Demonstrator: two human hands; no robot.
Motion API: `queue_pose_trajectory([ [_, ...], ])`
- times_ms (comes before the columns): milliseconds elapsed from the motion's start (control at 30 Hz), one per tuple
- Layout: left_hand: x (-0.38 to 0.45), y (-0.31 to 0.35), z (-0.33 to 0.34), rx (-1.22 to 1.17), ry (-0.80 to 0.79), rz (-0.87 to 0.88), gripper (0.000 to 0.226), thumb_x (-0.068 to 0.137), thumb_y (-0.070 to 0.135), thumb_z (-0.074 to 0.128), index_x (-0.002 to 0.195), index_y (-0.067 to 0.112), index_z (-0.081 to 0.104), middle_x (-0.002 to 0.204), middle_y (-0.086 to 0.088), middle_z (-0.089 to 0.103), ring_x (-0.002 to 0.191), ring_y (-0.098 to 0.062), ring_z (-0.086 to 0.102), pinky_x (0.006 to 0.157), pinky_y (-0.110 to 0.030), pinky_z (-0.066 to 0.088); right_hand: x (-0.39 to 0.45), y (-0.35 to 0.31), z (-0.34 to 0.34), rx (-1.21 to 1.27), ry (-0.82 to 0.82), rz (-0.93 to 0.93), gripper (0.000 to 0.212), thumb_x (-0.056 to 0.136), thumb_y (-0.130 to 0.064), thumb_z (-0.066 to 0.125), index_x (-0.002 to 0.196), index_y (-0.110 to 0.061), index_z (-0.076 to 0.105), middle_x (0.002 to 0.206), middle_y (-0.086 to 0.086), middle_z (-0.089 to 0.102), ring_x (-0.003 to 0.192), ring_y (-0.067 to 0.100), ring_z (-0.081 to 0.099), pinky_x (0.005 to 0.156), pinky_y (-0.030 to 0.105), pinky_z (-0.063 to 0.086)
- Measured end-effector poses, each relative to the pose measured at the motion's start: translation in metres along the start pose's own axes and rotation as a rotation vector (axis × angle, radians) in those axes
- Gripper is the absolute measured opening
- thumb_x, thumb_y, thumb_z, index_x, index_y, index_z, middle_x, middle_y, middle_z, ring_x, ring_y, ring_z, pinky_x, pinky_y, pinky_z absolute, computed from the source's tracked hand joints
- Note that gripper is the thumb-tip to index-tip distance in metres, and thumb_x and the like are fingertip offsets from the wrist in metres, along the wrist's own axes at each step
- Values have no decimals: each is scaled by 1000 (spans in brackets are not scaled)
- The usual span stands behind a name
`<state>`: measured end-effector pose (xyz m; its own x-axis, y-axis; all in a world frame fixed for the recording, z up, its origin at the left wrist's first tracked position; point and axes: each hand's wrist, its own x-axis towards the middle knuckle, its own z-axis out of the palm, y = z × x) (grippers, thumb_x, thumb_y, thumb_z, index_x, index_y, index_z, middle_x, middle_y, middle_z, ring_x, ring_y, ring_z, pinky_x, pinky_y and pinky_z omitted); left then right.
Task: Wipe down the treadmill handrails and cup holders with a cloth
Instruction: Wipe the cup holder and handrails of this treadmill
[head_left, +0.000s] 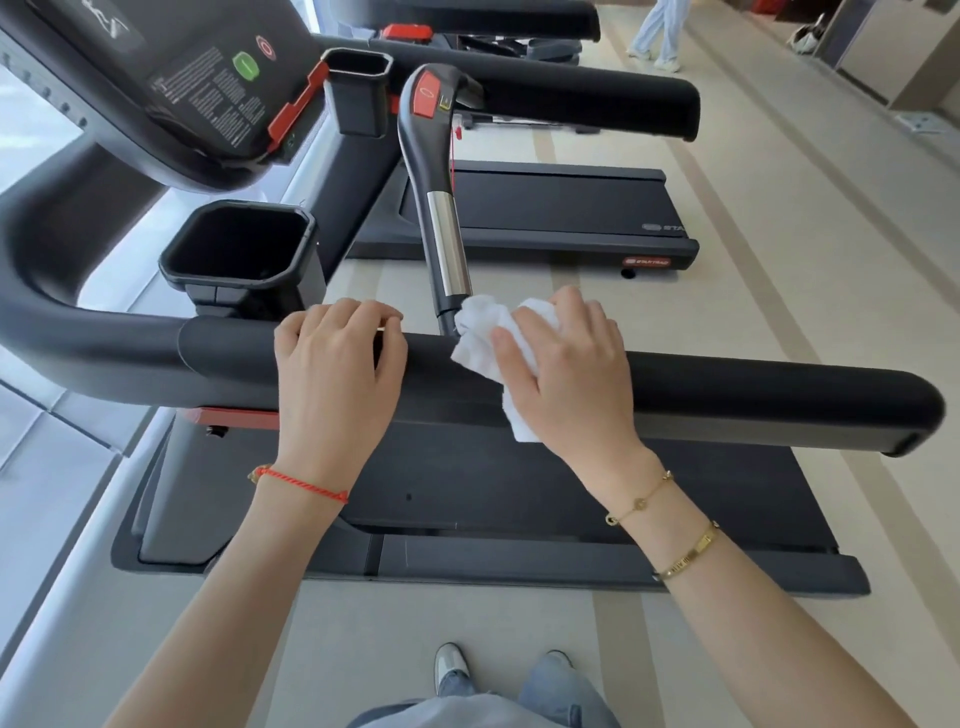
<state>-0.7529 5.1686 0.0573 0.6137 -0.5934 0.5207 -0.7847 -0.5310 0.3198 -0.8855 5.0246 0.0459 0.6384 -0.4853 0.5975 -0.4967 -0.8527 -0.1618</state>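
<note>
A black padded handrail (753, 395) runs across the middle of the view. My left hand (337, 374) grips it from above, fingers curled over the top. My right hand (566, 374) presses a crumpled white cloth (491, 332) onto the same rail, just right of my left hand, where a crossbar with a chrome sensor section (447, 244) meets the rail. Part of the cloth hangs below the rail. A black cup holder (239, 244) sits behind the rail at left; a second cup holder (358, 88) stands farther back by the console (171, 78).
The treadmill belt deck (467, 499) lies below the rail. A second treadmill (545, 208) stands beyond, its handrail (587, 104) parallel. A window is at left. A person's legs (657, 31) show on the tiled floor far back. My shoes (452, 670) are at the bottom.
</note>
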Motion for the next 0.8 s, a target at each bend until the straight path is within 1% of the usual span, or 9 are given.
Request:
queue_pose_trajectory([
  [67,-1,14,2,-89,-12,18,22,99,18,48,99,13,70,96,1,70,89,-25,61,97,-43,40,-2,5,0,0,18,-7,34,98,-39,45,97,-14,68,90,11,52,74,27,45,66,38,40],
  [133,-1,30,7,-154,-35,40,21,98,16,51,99,11,70,95,0,70,84,-26,62,91,-47,45,-5,16,-2,-6,30,-9,34,98,-38,44,95,-14,67,90,11,52,74,27,44,66,37,39],
  [200,-1,46,13,-197,-54,55,20,98,15,52,99,10,71,95,-1,71,83,-25,62,88,-47,47,-9,32,-7,-9,33,-2,34,98,-38,44,95,-13,67,90,11,53,74,27,44,66,37,37],
  [333,-2,85,27,-265,-86,84,18,97,14,53,101,9,70,94,0,70,84,-23,63,87,-47,49,-18,72,-19,-26,17,23,35,98,-39,43,95,-14,67,93,10,54,75,27,45,67,37,39],
  [467,-3,131,43,-294,-123,92,18,97,15,54,102,10,70,98,0,70,88,-22,64,83,-46,51,-28,118,-32,-48,11,42,33,98,-38,44,97,-14,67,93,9,53,75,24,44,68,34,37],
  [600,-6,174,61,-316,-150,99,16,97,15,54,100,10,69,96,0,70,86,-23,63,77,-45,52,-38,165,-47,-53,-9,72,33,98,-38,44,98,-15,68,92,8,52,75,25,45,68,36,40],
  [733,-8,211,81,-309,-165,111,17,97,16,54,97,10,69,93,0,70,83,-23,62,77,-43,52,-47,209,-60,-52,-30,98,36,97,-41,43,97,-16,68,94,7,53,76,25,45,68,37,41],
  [800,-10,229,90,-298,-165,122,19,99,18,52,96,10,70,92,1,70,82,-22,62,79,-42,51,-52,231,-68,-46,-23,116,37,95,-41,43,98,-15,69,93,8,54,75,26,46,68,36,41],
])
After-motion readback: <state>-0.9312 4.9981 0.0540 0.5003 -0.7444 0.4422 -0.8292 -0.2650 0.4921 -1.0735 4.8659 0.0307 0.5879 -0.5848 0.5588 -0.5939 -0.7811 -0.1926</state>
